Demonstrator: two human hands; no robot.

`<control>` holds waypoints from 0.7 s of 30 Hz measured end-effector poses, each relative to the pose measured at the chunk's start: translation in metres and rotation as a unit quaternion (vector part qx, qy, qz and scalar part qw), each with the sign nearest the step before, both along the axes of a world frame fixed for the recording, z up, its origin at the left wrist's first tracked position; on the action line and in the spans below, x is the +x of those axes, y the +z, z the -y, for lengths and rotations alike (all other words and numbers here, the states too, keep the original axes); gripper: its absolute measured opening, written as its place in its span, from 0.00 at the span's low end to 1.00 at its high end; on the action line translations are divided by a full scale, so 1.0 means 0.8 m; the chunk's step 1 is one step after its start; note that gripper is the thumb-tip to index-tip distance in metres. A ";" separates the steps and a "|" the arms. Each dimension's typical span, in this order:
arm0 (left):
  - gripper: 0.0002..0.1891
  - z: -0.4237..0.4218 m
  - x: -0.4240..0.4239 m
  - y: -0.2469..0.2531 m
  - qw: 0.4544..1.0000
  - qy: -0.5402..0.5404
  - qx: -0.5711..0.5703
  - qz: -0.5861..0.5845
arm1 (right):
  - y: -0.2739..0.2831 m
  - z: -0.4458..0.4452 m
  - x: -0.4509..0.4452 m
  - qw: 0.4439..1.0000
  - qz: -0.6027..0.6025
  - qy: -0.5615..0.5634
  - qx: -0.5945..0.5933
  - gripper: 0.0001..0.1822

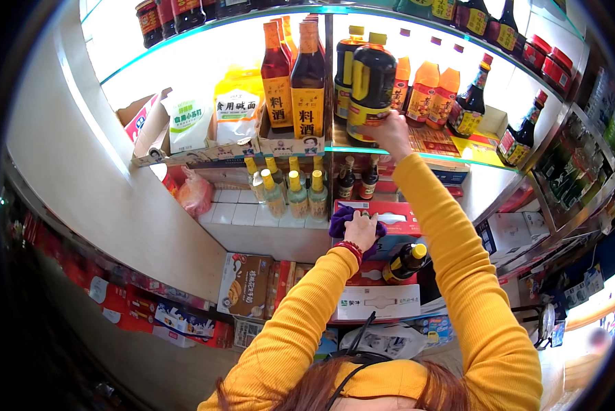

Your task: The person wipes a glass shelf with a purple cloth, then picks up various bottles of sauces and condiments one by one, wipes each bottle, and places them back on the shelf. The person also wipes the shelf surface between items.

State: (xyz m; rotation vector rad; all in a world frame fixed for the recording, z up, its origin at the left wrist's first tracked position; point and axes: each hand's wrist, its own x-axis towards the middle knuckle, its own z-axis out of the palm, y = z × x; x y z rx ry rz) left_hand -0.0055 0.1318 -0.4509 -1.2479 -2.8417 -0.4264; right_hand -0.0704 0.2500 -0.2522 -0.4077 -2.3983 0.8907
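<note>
My right hand (392, 134) grips the lower part of a large dark sauce bottle (373, 77) with a yellow cap and a yellow handle. The bottle is at the front of the lit glass shelf (415, 155); whether its base touches the glass I cannot tell. A similar bottle (344, 72) stands just behind and to its left. Lower down, my left hand (361, 230) holds a bunched purple cloth (341, 222) over a red carton (400, 210) with a white handle. Below that carton, a smaller dark bottle (406, 263) with a yellow cap leans on stacked boxes.
Orange-wrapped bottles (423, 97) and a dark sauce bottle (468, 105) stand right of my right hand. Left of the divider (329, 77) are tall bottles (307, 87) and white-and-yellow bags (238, 110). Several clear yellow-capped bottles (297, 198) stand beside my left hand.
</note>
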 end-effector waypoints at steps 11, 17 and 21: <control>0.27 -0.003 0.007 0.001 0.999 -0.005 0.035 -0.014 | -0.017 0.023 -0.017 0.999 -0.054 0.004 -0.001 0.46; 0.27 -0.003 -0.001 -0.021 0.997 -0.005 0.031 -0.065 | -0.020 -0.042 0.054 0.979 -0.027 0.150 -0.133 0.32; 0.25 -0.003 0.005 0.000 1.000 -0.011 0.011 -0.010 | -0.036 -0.104 0.188 0.973 -0.152 0.107 -0.135 0.18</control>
